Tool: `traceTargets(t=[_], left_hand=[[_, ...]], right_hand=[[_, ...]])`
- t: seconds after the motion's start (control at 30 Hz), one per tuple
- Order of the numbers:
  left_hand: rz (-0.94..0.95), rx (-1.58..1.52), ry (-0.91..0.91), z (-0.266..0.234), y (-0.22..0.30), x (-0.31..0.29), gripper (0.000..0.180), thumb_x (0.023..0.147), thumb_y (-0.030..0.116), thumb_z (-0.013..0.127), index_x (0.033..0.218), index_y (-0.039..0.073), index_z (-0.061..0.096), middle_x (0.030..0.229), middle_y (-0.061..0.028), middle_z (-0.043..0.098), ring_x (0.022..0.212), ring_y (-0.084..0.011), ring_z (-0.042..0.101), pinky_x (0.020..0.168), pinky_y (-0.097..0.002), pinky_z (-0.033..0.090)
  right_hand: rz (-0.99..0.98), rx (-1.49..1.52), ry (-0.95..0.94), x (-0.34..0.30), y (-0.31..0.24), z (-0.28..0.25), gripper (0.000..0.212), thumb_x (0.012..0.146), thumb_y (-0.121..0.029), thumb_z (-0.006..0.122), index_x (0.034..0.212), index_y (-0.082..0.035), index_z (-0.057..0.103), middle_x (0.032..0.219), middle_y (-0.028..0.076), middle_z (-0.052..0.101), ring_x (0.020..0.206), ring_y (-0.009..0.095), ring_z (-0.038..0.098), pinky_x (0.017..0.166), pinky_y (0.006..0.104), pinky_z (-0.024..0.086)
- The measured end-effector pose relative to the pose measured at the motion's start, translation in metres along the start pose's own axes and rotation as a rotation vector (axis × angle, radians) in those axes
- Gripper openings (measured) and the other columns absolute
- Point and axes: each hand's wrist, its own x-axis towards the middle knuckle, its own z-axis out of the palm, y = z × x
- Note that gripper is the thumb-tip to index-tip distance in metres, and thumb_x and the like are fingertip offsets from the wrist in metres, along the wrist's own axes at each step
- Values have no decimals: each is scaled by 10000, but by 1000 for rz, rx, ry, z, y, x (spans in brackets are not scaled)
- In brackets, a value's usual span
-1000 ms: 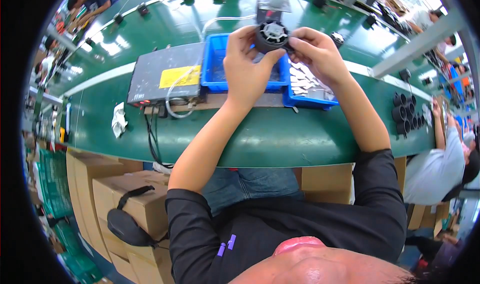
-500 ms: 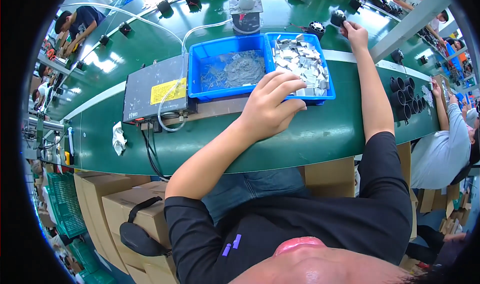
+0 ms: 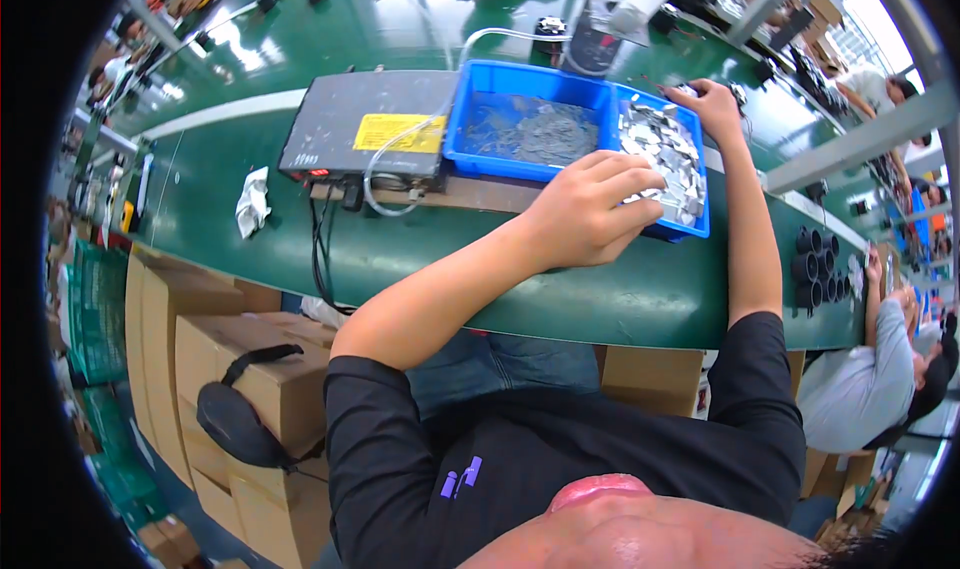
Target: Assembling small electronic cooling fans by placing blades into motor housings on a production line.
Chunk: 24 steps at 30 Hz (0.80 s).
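Observation:
My left hand (image 3: 597, 212) is over the near left edge of a blue parts bin (image 3: 700, 212). Its fingers are curled toward the thumb, and whatever they pinch is too small to make out. Flat silvery metal pieces (image 3: 672, 149) fill that bin. Just past the bin's far right corner is my right hand (image 3: 718, 114), its fingers closed on a small black motor-like part, mostly hidden by the fingers. Touching on the left is a second blue bin (image 3: 452, 141) holding a heap of grey strips (image 3: 555, 129).
A grey control box (image 3: 330, 124) with a clear hose and black cables stands left of the bins. White crumpled tissue (image 3: 253, 202) lies further left. A dark cylindrical fixture (image 3: 592, 49) rises behind. Black cups (image 3: 808, 267) stand right, near a co-worker in grey (image 3: 855, 399).
The view has turned, shifting the bench in the picture. My right hand has come nearer the metal-piece bin with the black part. My left hand stays over the bin's near edge.

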Motion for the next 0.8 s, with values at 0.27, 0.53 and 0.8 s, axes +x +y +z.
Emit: traceTargets(t=[0.27, 0.53, 0.8], left_hand=[[-429, -115, 125, -22, 12, 5, 264, 881, 90, 826, 1121, 41, 728, 1138, -123, 742, 996, -281, 722, 894, -370, 588], [-551, -317, 67, -25, -7, 9, 435, 887, 170, 827, 1261, 11, 672, 1126, -172, 771, 979, -397, 732, 880, -428, 575], [-682, -328, -194, -53, -13, 23, 582, 855, 131, 838, 1370, -48, 633, 1089, -229, 792, 886, -429, 732, 826, -440, 581]], right_hand=[[-91, 520, 121, -47, -38, -87, 516, 830, -99, 926, 1297, 30, 749, 1142, 155, 774, 939, 247, 761, 883, 369, 652], [-828, 507, -438, -131, -118, -89, 584, 698, 58, 906, 1259, -20, 763, 1305, 103, 682, 1156, 258, 684, 1004, 373, 625], [-1031, 385, -313, -134, -134, -76, 501, 716, 29, 911, 1195, -40, 782, 1308, 103, 695, 1101, 253, 702, 970, 364, 607]])
